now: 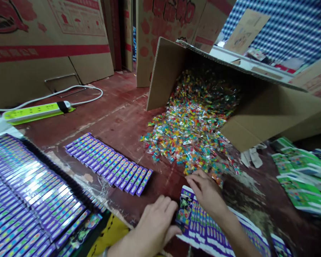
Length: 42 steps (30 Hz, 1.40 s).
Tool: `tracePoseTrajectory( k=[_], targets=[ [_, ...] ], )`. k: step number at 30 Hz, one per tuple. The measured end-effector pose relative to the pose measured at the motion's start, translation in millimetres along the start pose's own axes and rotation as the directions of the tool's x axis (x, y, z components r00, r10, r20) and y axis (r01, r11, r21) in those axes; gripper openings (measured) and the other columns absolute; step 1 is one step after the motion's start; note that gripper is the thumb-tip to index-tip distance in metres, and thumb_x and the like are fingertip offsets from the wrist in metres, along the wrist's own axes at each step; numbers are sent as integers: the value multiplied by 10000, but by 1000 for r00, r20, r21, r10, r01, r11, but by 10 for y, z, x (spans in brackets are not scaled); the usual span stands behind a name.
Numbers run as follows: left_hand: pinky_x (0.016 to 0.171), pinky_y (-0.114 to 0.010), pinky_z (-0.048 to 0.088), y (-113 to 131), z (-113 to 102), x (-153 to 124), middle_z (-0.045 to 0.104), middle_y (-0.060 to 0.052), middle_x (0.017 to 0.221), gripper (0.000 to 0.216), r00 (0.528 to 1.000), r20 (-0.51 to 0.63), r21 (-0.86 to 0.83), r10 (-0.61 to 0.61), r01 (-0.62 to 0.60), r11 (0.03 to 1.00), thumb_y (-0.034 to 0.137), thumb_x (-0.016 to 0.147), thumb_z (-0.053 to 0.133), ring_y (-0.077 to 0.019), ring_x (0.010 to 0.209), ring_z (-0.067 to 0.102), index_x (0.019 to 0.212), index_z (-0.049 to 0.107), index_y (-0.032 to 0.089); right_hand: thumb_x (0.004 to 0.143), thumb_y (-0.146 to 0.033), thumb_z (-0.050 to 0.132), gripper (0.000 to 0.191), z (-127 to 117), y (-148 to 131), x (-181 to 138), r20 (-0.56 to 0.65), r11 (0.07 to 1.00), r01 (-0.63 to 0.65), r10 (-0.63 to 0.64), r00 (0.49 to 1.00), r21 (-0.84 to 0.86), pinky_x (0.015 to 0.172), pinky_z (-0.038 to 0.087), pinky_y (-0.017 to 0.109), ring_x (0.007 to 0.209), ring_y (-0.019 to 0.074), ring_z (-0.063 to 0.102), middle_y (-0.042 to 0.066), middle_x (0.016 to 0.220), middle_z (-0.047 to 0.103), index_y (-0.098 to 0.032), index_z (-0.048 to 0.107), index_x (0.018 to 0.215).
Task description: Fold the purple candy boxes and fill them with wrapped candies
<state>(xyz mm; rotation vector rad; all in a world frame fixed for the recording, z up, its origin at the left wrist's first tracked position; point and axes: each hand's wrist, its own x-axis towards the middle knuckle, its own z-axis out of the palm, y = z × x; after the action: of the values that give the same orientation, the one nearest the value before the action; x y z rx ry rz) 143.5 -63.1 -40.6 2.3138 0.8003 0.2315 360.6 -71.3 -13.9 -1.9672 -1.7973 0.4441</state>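
My left hand [155,226] rests palm down at the left edge of a stack of flat purple printed cards [203,228], fingers together and lightly curled against its end. My right hand [206,191] lies over the top of the same stack, fingers bent downward toward the near edge of a heap of small colourful wrapped candies [192,125]. Whether its fingertips pinch anything is hidden. A row of filled purple packs [109,164] lies to the left on the red-brown floor [123,117].
A tipped cardboard box [270,114] spills the candies. Many purple packs fill a tray [24,200] at the left. A green power strip [34,111] with white cable lies behind. Green packets [302,178] sit at the right. Cardboard cartons [42,43] line the back.
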Motion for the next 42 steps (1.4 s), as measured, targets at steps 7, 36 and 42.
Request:
tracePoseTrajectory(
  k=[7,36,42],
  targets=[
    [901,-444,527,120,168,181,629,-120,1215,456,988,99,51,-120,115,992,287,753,784,-335,1148,563,1142,566,191,937,-269,534,227,63,142,-278,-13,992,112,-113,994,-62,814,497,384,912,249,600,85,1017,615,-257,710,1080],
    [843,-329,485,85,-220,81,708,-62,968,381,973,226,-908,-48,229,352,454,884,621,-235,909,625,1138,717,186,844,-323,671,155,-295,-265,-387,509,640,-370,-40,860,674,482,454,202,482,116,591,-24,639,638,-183,677,911],
    [781,-274,470,95,-183,220,641,-49,906,301,959,-50,-934,-279,55,353,382,892,628,-194,854,579,1045,738,148,833,-297,707,207,16,-333,-396,99,664,-197,183,978,721,734,514,266,861,201,660,43,923,711,-197,670,1010]
  ],
)
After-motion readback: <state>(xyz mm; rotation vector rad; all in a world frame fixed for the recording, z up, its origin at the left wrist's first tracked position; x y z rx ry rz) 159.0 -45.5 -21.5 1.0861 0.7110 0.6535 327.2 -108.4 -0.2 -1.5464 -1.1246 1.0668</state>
